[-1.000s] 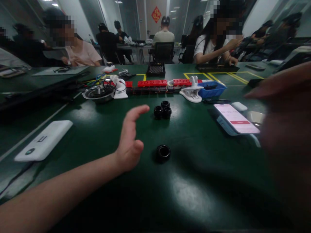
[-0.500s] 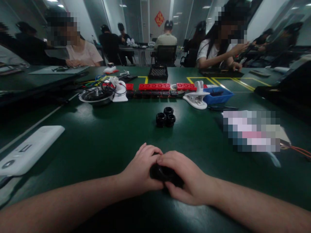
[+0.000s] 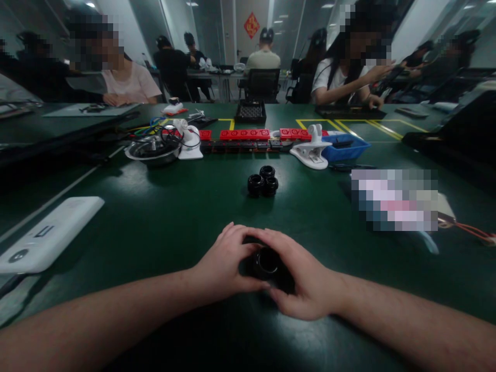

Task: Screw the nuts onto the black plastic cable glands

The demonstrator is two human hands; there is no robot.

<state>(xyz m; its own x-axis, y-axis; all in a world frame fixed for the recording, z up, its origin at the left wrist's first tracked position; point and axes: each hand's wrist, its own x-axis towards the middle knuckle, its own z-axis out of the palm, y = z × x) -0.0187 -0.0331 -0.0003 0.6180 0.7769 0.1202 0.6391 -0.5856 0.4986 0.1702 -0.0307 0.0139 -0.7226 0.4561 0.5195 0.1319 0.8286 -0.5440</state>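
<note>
Head view: both bare hands come together low over the green counter (image 3: pixel 155 237), framing one black ring (image 3: pixel 266 261) that stands between them, its opening tipped up toward the camera. The left hand (image 3: pixel 225 261) comes in from the left, its forefinger and thumb parted, with the ring just beside their tips; whether they touch it I cannot tell. The right hand (image 3: pixel 302 274) arches around the far and right sides, its fingers spread wide in a loose curve, with a dark gap between palm and ring. The fingertips of both hands meet or nearly meet beyond the ring, and the thumbs come close on the near side. Farther off, three more black rings (image 3: pixel 262 183) sit clustered on the counter, touching one another and clear of both hands. The step in hand looks like steadying or positioning this single ring; a firm hold would call for drawing the fingers in evenly against its outer wall, without tipping it over.
</note>
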